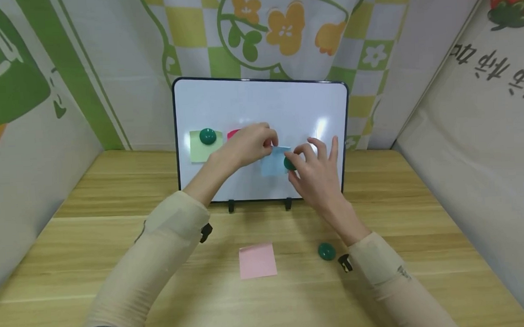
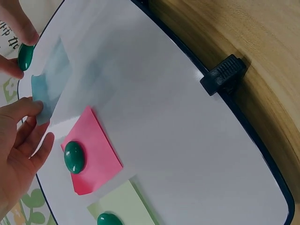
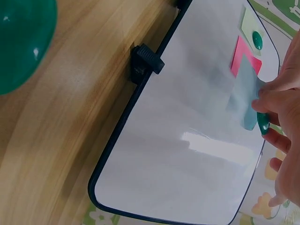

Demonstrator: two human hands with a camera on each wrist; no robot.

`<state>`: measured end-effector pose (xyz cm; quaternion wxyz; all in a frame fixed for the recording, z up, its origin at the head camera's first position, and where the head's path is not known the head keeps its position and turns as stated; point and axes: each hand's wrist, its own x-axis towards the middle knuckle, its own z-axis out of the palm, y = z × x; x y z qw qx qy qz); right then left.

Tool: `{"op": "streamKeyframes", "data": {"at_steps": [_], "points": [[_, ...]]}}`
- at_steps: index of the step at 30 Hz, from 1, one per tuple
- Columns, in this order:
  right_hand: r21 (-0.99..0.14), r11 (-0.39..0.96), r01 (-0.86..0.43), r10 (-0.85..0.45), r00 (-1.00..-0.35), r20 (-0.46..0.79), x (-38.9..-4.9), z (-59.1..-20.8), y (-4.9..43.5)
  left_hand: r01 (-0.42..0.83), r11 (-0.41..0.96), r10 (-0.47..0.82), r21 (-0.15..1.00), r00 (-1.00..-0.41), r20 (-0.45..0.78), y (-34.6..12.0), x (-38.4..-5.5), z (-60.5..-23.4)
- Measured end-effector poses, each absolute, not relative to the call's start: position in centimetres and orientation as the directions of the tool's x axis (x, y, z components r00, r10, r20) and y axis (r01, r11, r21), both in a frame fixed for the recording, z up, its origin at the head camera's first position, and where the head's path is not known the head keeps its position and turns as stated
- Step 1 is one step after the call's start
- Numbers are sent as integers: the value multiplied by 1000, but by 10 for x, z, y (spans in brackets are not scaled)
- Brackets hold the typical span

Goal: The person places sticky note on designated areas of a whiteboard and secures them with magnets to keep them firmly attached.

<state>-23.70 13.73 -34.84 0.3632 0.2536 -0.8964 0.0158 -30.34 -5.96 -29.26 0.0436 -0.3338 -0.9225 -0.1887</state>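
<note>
My left hand (image 1: 254, 143) pinches the top edge of a blue sticky note (image 1: 272, 163) at the whiteboard (image 1: 250, 105). In the left wrist view the thumb (image 2: 33, 108) lies on the front of that note. A green round magnet (image 3: 263, 123) is pinched between the thumb and a finger of my right hand (image 1: 318, 173), just right of the blue note. Left of it, a pink-red note (image 2: 101, 154) hangs under another green magnet (image 2: 74, 157). Farther left is a light green note (image 1: 200, 154) with its own green magnet (image 1: 207, 136).
The whiteboard stands on black feet (image 1: 288, 204) on the wooden table (image 1: 162, 285). Nearer to me lie a pale pink sticky note (image 1: 257, 261) and a loose green magnet (image 1: 326, 251). Patterned cloth (image 1: 190, 30) hangs behind the board.
</note>
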Motion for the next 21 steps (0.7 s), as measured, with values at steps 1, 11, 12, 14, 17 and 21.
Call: {"op": "streamKeyframes", "data": {"at_steps": [1, 11, 12, 14, 17, 21], "points": [[155, 874, -461, -438, -607, 663, -238, -348, 137, 635, 704, 599, 317, -771, 215, -59, -304, -292], [143, 883, -448, -416, -601, 683, -251, -344, 134, 670, 702, 609, 241, -740, 285, -55, -314, -289], [139, 883, -449, -413, -600, 685, -252, -344, 134, 667, 706, 607, 238, -743, 284, -55, -315, -289], [137, 883, -449, -411, -598, 689, -255, -344, 134, 662, 712, 603, 233, -747, 281, -54, -317, -289], [130, 883, -452, -409, -599, 688, -259, -344, 133, 655, 719, 599, 233, -754, 270, -54, -320, -289], [126, 884, -450, -408, -612, 678, -263, -343, 129, 654, 719, 596, 236, -754, 275, -54, -321, -289]]}}
